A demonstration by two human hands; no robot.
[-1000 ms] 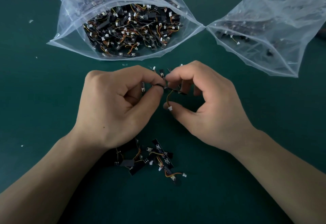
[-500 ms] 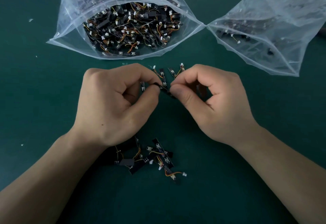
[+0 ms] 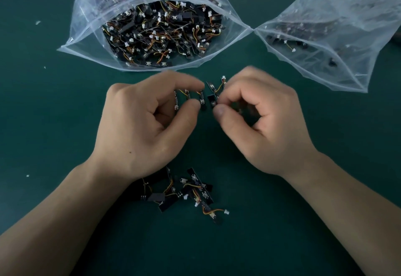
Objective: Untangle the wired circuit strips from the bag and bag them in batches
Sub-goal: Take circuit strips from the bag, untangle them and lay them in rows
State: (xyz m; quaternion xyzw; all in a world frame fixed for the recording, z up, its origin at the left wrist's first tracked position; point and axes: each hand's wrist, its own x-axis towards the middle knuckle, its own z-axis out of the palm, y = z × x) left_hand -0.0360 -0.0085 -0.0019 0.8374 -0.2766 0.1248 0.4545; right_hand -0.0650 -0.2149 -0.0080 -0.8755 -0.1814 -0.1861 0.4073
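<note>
A dark green surface spreads under everything, with a few pale crumbs scattered well beyond your left hand. That hand holds a small bunch of wired strips in a tight pinch. Your right hand, curled and a little blurred, pinches one strip just beside them. I cannot tell whether a wire joins the two lots.

Past both hands lies the open, crowded bag. Beyond your right hand is a second bag with only a few pieces in it. A loose heap sits nearer to you than either hand.

These pieces look feather-light. The black boards seem thin and stiff, and the orange leads look soft and likely to snag by their white plugs. I'd judge it best to hold each by the board's edges and ease it free rather than tug the lead, since the joint is probably the weak spot.
</note>
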